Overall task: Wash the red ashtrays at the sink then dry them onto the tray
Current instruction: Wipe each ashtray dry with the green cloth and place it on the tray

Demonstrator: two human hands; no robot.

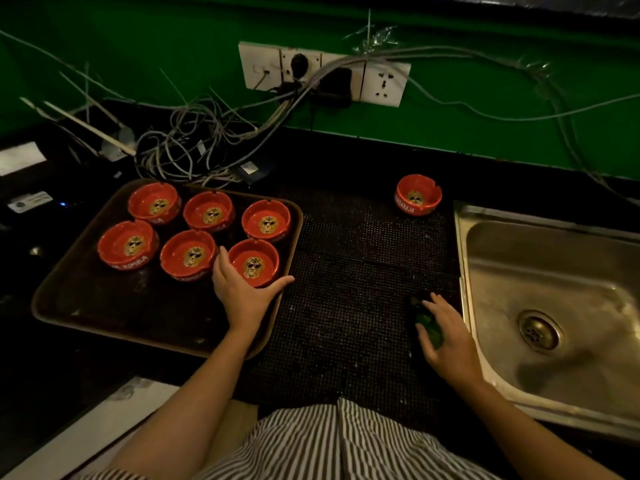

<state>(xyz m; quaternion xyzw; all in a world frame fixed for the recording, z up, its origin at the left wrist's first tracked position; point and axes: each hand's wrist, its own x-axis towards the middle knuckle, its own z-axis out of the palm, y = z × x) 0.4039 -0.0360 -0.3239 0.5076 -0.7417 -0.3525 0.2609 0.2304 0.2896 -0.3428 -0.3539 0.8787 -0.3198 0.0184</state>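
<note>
A steel sink (554, 292) is being shown set into the counter's right end, with a dark mat (349, 306) lying between it and a brown tray (104, 313) at the left. Six red ashtrays (188, 254) are being carried in two rows at the tray's far edge, while a seventh ashtray (418, 194) is being left alone at the mat's far right corner. The nearest-right tray ashtray (254, 263) is being cupped by the left hand (242, 292), fingers spread and loosely curved around it, and a green scrubber (429, 323) at the mat's right edge is being gripped by the right hand (446, 341).
</note>
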